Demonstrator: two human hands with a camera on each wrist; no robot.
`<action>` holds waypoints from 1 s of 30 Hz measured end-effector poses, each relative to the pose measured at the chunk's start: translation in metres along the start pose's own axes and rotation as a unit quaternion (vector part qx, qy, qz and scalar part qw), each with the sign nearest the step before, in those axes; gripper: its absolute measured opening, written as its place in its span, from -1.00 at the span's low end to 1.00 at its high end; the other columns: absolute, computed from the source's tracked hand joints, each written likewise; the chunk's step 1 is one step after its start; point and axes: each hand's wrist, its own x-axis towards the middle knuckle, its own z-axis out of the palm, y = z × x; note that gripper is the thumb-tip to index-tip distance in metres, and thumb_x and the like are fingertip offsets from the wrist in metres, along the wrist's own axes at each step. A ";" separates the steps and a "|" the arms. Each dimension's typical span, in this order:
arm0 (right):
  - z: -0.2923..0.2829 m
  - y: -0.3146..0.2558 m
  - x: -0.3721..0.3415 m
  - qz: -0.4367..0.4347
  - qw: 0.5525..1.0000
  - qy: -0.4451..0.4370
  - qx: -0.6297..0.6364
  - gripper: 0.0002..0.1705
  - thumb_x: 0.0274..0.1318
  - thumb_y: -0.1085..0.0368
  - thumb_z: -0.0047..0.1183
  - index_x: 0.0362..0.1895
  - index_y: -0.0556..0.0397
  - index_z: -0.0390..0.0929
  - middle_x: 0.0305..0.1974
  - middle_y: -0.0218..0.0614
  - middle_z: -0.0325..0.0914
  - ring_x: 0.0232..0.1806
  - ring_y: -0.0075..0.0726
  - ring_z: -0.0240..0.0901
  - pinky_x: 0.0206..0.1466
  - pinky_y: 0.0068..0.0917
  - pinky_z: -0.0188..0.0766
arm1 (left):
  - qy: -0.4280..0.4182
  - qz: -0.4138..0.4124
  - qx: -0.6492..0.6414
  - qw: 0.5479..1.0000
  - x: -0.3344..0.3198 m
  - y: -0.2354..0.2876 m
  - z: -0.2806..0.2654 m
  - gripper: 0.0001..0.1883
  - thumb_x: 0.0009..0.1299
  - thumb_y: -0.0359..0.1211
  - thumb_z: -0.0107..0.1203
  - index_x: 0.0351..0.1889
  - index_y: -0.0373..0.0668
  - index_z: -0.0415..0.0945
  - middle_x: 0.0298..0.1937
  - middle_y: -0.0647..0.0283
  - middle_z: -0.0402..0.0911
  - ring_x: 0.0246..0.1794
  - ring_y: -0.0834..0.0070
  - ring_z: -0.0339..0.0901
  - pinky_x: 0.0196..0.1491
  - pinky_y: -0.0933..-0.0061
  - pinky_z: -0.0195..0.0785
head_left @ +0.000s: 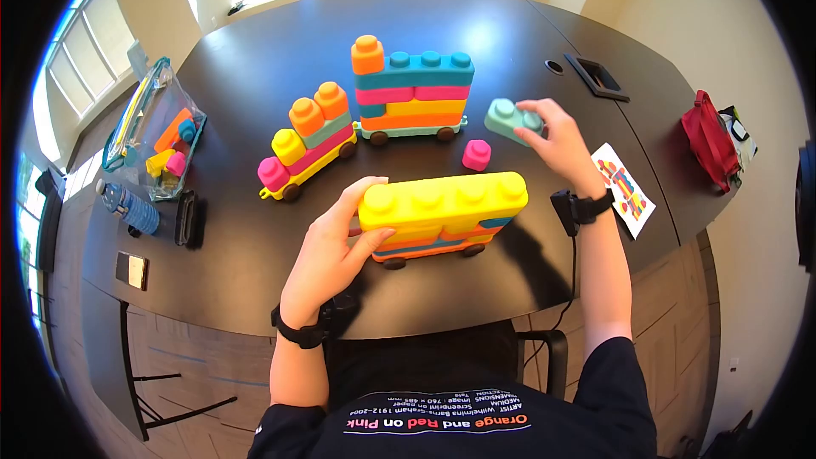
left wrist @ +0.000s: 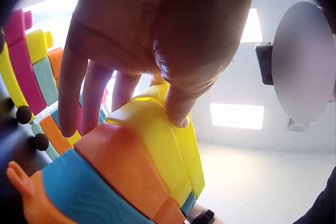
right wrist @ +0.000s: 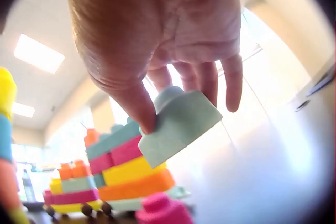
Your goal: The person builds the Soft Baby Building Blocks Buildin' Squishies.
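Note:
My left hand [head_left: 327, 242] grips the left end of a long yellow block [head_left: 446, 200], which tops a wheeled wagon of stacked toy blocks. Orange and blue blocks [left wrist: 100, 182] show below the yellow one in the left wrist view. To the right, my right hand [head_left: 557, 140] pinches a mint-green building block [head_left: 510, 121] between thumb and fingers, held above the table. The right wrist view shows the thumb on one side of this mint block [right wrist: 181, 124]. A single pink block [head_left: 477, 155] stands on the table between the wagon and the right hand.
Behind stand a tall block wagon [head_left: 415, 98] and a lower one [head_left: 310, 149], end to end. At left are a clear bag [head_left: 161, 140] of blocks, a water bottle [head_left: 127, 206], and a black case [head_left: 186, 219]. A picture sheet [head_left: 627, 191] and a red bag [head_left: 710, 143] lie right.

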 end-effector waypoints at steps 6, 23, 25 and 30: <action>-0.027 -0.106 -0.018 -0.111 0.948 0.024 0.297 -0.57 0.23 0.27 0.39 0.15 0.13 0.67 -0.02 -0.24 0.65 -0.02 -0.33 0.60 0.04 -0.43 0.55 | -0.019 0.037 0.009 0.999 0.001 -0.005 -0.005 -0.40 0.51 -0.44 0.24 0.49 -0.12 0.32 0.24 0.12 0.62 0.10 0.39 0.65 0.01 0.40 0.62; -0.009 -0.146 -0.024 -0.203 0.950 -0.011 0.236 -0.56 0.22 0.32 0.39 0.18 0.10 0.68 0.03 -0.15 0.67 0.03 -0.05 0.65 0.14 -0.26 0.59 | -0.025 0.002 -0.013 1.000 -0.002 -0.007 -0.014 -0.41 0.50 -0.48 0.25 0.48 -0.11 0.35 0.31 0.09 0.61 0.18 0.27 0.67 0.13 0.26 0.67; -0.007 -0.149 -0.024 -0.201 0.948 -0.017 0.248 -0.56 0.23 0.32 0.38 0.19 0.09 0.67 0.04 -0.15 0.68 0.02 -0.04 0.66 0.14 -0.26 0.59 | -0.016 0.017 -0.011 1.000 -0.002 -0.008 -0.013 -0.41 0.50 -0.48 0.25 0.47 -0.12 0.35 0.31 0.10 0.62 0.18 0.27 0.67 0.13 0.26 0.67; -0.002 -0.151 -0.024 -0.201 0.944 -0.025 0.260 -0.56 0.26 0.31 0.35 0.21 0.08 0.66 0.04 -0.15 0.69 0.00 -0.03 0.68 0.13 -0.25 0.61 | -0.025 0.011 -0.010 1.000 -0.001 -0.009 -0.014 -0.41 0.49 -0.49 0.25 0.48 -0.11 0.35 0.31 0.10 0.62 0.20 0.28 0.66 0.14 0.26 0.66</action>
